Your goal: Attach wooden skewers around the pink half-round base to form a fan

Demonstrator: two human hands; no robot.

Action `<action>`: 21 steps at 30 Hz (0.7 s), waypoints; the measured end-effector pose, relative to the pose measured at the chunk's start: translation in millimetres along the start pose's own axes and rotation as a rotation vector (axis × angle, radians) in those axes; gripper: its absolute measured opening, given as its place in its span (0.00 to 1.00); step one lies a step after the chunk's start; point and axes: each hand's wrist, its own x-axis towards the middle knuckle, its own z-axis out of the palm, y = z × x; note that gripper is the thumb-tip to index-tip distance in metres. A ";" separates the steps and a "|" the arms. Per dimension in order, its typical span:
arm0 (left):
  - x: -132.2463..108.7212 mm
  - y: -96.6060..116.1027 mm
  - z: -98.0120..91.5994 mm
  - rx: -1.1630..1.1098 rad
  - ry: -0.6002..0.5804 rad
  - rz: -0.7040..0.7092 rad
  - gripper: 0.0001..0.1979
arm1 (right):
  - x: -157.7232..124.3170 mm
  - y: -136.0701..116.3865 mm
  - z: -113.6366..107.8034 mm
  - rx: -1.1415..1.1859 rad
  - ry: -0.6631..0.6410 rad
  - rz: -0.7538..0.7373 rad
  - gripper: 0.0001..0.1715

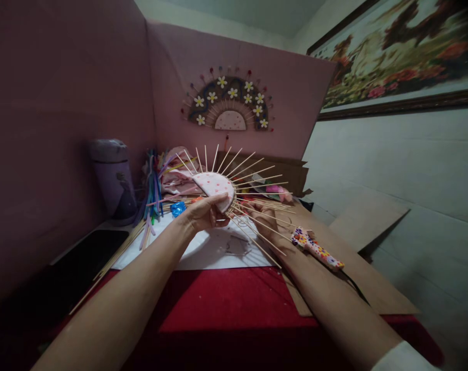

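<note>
My left hand (207, 212) grips the lower edge of a half-round fan base (213, 184) covered in pale pink cloth with red spots, thumb on its face. Thin wooden sticks (253, 172) spread out from its curved rim like rays. Woven cord or fibre lines that rim. Just right of the rim, my right hand (264, 219) has its fingers bent close together among the lower sticks. Those sticks partly cover it, and what the fingers pinch is hidden. Beside my right forearm lies a glue gun (315, 248) wrapped in flowered cloth.
A finished-looking flowered fan (234, 100) is pinned on the pink board behind. At left stand a purple bottle (114, 180) and coloured pipe cleaners (153, 180). White paper (195, 257), brown cardboard (357, 278), loose sticks (110, 263) and a blue packet (178, 208) lie on the red-covered table (218, 299).
</note>
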 end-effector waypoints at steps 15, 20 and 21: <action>-4.9 1.0 2.7 0.000 -0.025 0.050 0.05 | -2.4 -6.0 -0.7 0.052 0.034 -0.005 0.15; -2.6 4.4 -2.4 -0.038 0.033 0.112 0.05 | 0.8 -3.8 -6.3 -0.014 0.095 0.028 0.13; -1.2 5.2 -4.6 -0.046 0.047 0.125 0.05 | 1.5 -4.5 -7.9 -0.006 0.104 0.024 0.12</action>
